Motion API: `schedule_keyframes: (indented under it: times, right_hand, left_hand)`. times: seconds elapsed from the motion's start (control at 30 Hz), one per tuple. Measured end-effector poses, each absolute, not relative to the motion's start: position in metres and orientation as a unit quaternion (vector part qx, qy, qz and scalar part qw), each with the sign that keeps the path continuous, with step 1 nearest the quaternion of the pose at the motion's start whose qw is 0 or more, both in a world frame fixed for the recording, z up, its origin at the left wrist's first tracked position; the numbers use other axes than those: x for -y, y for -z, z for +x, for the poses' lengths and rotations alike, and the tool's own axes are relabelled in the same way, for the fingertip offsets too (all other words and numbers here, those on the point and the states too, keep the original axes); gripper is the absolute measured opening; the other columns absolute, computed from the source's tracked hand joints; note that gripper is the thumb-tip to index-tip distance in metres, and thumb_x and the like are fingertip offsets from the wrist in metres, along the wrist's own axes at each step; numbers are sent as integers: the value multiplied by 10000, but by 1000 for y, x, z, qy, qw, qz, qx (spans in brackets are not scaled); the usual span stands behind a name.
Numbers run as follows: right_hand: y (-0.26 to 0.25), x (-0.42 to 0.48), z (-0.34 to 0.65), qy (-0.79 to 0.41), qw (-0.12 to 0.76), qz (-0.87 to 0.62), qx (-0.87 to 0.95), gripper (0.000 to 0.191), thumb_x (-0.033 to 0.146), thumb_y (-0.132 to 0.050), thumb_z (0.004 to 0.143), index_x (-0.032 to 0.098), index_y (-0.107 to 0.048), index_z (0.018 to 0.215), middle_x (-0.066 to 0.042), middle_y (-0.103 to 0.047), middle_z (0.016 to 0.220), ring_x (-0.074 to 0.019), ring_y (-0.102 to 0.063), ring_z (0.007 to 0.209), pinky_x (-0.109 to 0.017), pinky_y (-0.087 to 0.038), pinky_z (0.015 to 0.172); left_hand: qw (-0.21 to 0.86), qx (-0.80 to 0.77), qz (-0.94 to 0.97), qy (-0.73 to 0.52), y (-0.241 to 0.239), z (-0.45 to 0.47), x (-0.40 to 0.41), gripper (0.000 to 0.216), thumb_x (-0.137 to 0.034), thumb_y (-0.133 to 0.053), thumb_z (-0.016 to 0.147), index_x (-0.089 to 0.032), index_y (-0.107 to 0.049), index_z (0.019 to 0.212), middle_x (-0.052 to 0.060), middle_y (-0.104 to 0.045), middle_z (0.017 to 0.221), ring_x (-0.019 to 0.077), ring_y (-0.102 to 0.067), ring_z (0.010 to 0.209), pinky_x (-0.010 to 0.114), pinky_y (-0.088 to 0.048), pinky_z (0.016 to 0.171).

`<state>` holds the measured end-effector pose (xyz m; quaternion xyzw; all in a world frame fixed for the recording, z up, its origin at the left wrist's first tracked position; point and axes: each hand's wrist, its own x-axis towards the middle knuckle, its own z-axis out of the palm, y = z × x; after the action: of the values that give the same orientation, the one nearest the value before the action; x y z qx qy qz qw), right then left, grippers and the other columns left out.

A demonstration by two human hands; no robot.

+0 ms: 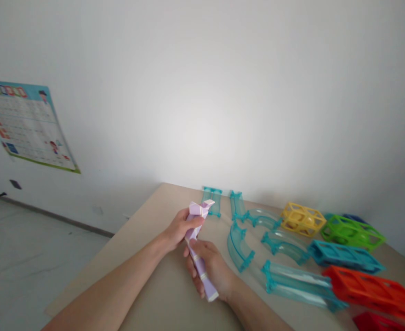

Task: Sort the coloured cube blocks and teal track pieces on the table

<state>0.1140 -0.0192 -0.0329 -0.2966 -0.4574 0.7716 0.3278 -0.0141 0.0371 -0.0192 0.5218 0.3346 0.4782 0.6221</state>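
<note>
A long lilac piece with white edges and pale bands (198, 262) is held up over the table, slanting from upper left to lower right. Its upper end splits into two flared tips; I cannot make out exactly what kind of thing it is. My left hand (179, 228) is closed around the upper part, thumb across the front. Lower down, my right hand (209, 265) grips the shaft, with the thumb on top and fingers wrapped behind. The bottom end sticks out below the right hand. Nearest to the right hand lies a curved clear teal track piece (238, 248).
More clear teal track pieces, such as a straight one (299, 285), lie on the beige table (154, 294). To the right stand yellow (302, 219), green (352, 231), blue (345, 257) and red (374, 292) open-frame pieces. A white wall borders the back; a poster (30, 126) hangs left.
</note>
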Motion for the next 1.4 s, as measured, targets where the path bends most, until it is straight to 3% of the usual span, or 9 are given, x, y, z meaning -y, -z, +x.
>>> schedule_keyframes:
  times: [0.2, 0.4, 0.67, 0.9, 1.07, 1.27, 1.4]
  right_hand:
    - [34, 16, 108, -708, 385, -352, 476, 494, 668, -561, 737, 185, -481, 807, 92, -489, 460, -74, -406, 238, -173, -312, 225]
    - [40, 19, 97, -603, 436, -443, 500, 533, 729, -460, 771, 201, -425, 705, 84, -449, 431, -83, -420, 248, -171, -295, 217]
    - [45, 22, 97, -545, 478, -467, 506, 516, 701, -436, 816, 193, -458, 727, 78, -455, 474, -75, -416, 254, -171, -291, 219]
    - [37, 20, 107, -672, 458, -385, 437, 496, 661, -548, 763, 166, -539, 798, 49, -518, 453, -113, -455, 273, -206, -345, 261]
    - [36, 17, 112, -722, 433, -358, 404, 605, 694, -425, 804, 124, -597, 694, -33, -563, 465, -143, -506, 345, -256, -399, 356]
    - [40, 19, 108, -617, 426, -430, 504, 552, 672, -556, 734, 144, -552, 573, -8, -514, 467, -121, -471, 407, -232, -327, 413]
    - [38, 19, 109, -429, 441, -510, 601, 474, 562, -511, 812, 165, -484, 554, 24, -415, 501, -93, -358, 477, -222, -223, 440]
  left_hand:
    - [490, -428, 478, -590, 20, -2, -40, 333, -407, -747, 670, -138, -635, 831, -40, -542, 611, 77, -439, 513, 203, -319, 493]
    - [420, -473, 429, -645, 21, 9, -39, 418, -437, -744, 668, -156, -651, 964, 4, -625, 762, 119, -525, 644, 219, -391, 579]
    - [450, -445, 399, -664, 25, 11, -40, 424, -433, -779, 641, -160, -619, 923, -25, -580, 710, 89, -496, 585, 203, -372, 532]
    - [587, -284, 367, -663, 7, -7, -38, 590, -445, -758, 657, -183, -572, 1152, -13, -597, 752, 102, -507, 558, 214, -363, 491]
    - [653, -276, 369, -601, 7, -15, -40, 482, -445, -725, 702, -154, -629, 1074, -13, -562, 673, 106, -494, 537, 223, -367, 490]
    - [673, -272, 426, -540, 14, -16, -41, 500, -450, -679, 752, -144, -595, 1138, 0, -561, 703, 97, -465, 535, 210, -345, 470]
    - [591, -293, 507, -554, 16, -13, -39, 481, -427, -666, 791, -240, -482, 1195, -2, -594, 837, 106, -521, 616, 209, -391, 548]
